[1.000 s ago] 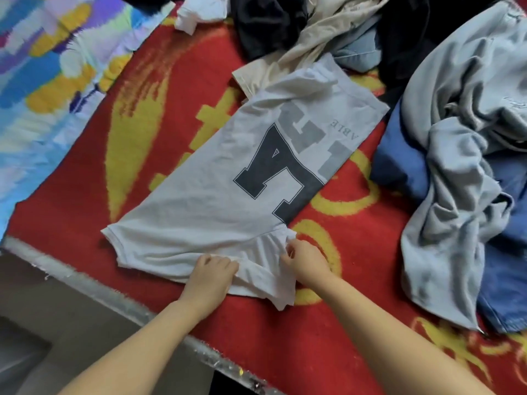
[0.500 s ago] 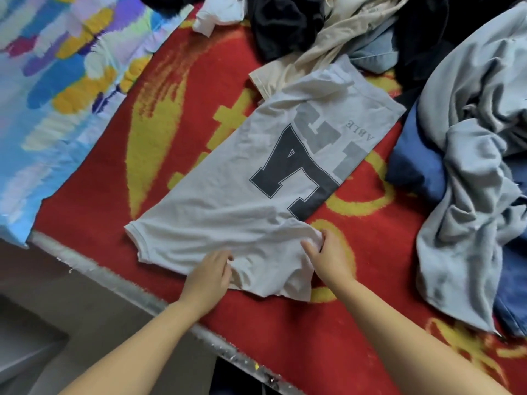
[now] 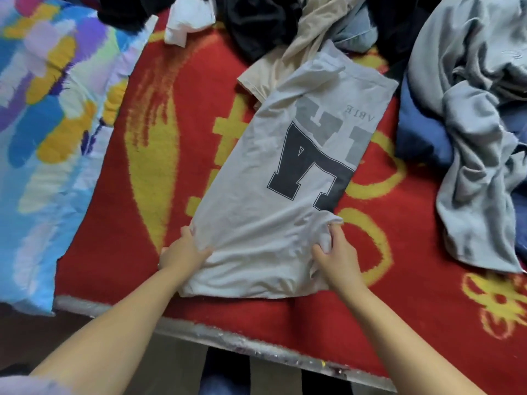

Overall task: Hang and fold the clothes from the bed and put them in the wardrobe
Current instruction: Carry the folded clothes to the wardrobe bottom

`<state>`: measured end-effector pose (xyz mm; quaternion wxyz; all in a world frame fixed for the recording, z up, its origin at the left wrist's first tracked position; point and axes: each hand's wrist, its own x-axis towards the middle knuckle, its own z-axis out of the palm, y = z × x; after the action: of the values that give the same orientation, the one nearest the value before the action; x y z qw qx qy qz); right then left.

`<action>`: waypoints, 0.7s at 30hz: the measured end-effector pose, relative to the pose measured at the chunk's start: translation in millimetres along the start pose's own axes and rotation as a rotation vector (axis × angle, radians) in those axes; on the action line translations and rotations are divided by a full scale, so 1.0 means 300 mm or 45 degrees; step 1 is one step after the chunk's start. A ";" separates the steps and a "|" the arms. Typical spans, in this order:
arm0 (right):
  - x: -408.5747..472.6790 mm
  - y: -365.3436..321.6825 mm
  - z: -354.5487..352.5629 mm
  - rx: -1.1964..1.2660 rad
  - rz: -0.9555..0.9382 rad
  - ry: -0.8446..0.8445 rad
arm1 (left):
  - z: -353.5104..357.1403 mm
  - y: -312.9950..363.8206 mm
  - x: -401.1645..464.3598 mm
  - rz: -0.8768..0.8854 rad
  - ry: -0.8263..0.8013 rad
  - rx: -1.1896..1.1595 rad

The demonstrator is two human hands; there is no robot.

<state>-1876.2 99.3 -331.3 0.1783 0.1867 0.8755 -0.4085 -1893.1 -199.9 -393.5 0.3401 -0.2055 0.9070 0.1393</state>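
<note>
A pale grey T-shirt (image 3: 256, 201) with dark block letters lies folded into a long strip on the red and yellow blanket (image 3: 176, 155), running from the near bed edge toward the clothes pile. My left hand (image 3: 184, 253) grips the strip's near left edge, fingers curled into the cloth. My right hand (image 3: 335, 249) pinches a bunch of fabric at the near right edge, just below the dark letter. The shirt's near end reaches almost to the bed's edge.
A grey sweatshirt (image 3: 473, 143) lies crumpled over blue garments (image 3: 419, 138) at the right. Beige (image 3: 285, 58), black (image 3: 256, 27) and white (image 3: 188, 21) clothes are heaped at the back. A multicoloured sheet (image 3: 48, 124) covers the left. The bed's metal edge (image 3: 228, 337) runs along the front.
The shirt's left side has been folded in, making a narrower strip. My left hand moved to the new left edge, and my right hand now bunches the right edge.
</note>
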 end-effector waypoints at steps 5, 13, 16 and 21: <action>-0.074 -0.132 0.179 0.037 -0.242 -0.068 | -0.066 -0.105 0.030 0.045 0.088 -0.078; -0.125 0.073 0.238 -1.195 -0.525 -0.568 | -0.129 -0.195 0.041 0.085 -0.565 -0.597; -0.093 0.037 0.247 -1.196 -0.607 -0.342 | -0.184 -0.190 0.032 0.041 -0.753 -0.908; -0.059 -0.012 0.221 -0.626 -0.455 -0.511 | -0.326 -0.067 0.014 -0.136 -0.991 -1.265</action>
<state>-1851.9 42.1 -360.6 0.3120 -0.1014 0.9140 -0.2389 -1941.3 -257.1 -327.4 0.5155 -0.3180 0.5327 0.5911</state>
